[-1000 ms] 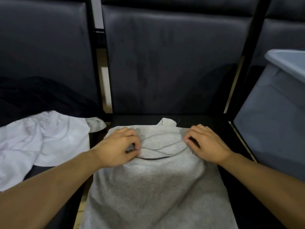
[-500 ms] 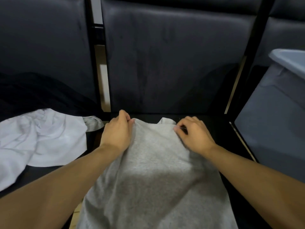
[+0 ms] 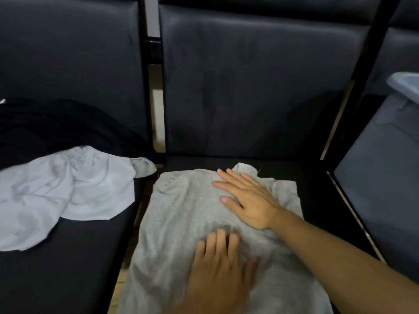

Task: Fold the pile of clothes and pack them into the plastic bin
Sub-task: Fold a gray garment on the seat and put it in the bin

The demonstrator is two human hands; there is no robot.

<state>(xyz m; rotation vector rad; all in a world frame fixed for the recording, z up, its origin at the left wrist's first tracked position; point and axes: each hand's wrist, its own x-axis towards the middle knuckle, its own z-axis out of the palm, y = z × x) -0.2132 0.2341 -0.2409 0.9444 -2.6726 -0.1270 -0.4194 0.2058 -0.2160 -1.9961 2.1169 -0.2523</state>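
From the head camera we see the soft grey knit garment spread on the dark padded seat at six o'clock. Our right hand lies flat on its upper part, fingers straight; our left hand presses lower down, fingers straight too, holding nothing. The pale plastic bin waits at three o'clock, the crumpled white garment at nine. We should sweep creases outward to the edges before folding.
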